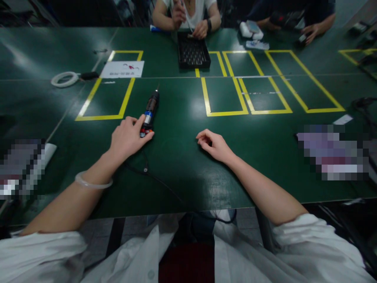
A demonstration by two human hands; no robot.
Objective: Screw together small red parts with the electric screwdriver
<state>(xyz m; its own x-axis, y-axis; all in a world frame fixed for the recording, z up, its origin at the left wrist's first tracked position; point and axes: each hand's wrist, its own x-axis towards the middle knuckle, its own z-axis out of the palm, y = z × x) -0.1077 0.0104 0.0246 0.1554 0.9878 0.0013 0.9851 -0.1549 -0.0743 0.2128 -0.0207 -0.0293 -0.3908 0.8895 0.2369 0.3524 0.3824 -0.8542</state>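
Observation:
An electric screwdriver (pixel 149 112) lies on the green table, its bit pointing away from me. My left hand (pixel 128 135), with a pale bangle on its wrist, is closed about the rear end of the tool, thumb on the near side and index finger along the body. A dark cable (pixel 165 184) runs from near the tool toward the table's front edge. To the right, my right hand (pixel 213 145) rests on the table with its fingers loosely curled in; nothing shows in it. The undersides of the fingers of both hands are partly hidden.
Yellow tape outlines (pixel 226 114) mark the green table (pixel 176 157). Across from me, one person's hands (pixel 200 29) work over a black tray (pixel 194 65) of small parts; another person sits further right. A printed sheet (pixel 122 69) and a coiled white cable (pixel 65 79) lie left.

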